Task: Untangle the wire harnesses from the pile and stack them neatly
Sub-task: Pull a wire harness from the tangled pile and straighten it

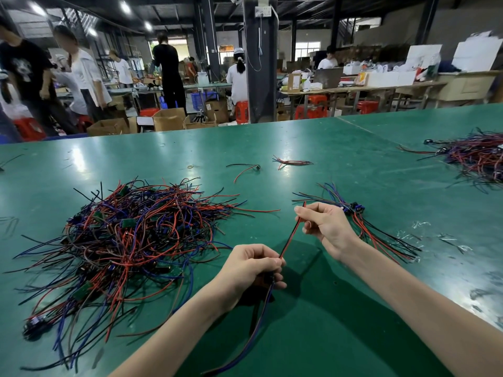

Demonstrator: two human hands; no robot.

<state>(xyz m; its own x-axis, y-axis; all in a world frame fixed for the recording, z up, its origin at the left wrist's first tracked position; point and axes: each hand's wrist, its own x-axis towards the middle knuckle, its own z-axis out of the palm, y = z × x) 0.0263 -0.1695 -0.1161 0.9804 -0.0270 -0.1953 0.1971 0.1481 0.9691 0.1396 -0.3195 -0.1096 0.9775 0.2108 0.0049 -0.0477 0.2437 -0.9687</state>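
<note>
One wire harness (291, 235) is stretched between my hands above the green table (326, 164). My left hand (253, 270) grips its connector end, and blue and black wires hang from it toward me. My right hand (325, 224) pinches the far end of its red and black wires. A large tangled pile of red, blue and black harnesses (128, 235) lies to the left of my hands. A small stack of sorted harnesses (362, 221) lies just behind my right hand, connectors together.
Two loose harnesses (245, 170) (291, 161) and a rubber band (190, 167) lie farther back on the table. Another tangled pile (473, 156) sits at the far right. Scraps of clear plastic (435, 235) lie at the right. People work at benches beyond the table.
</note>
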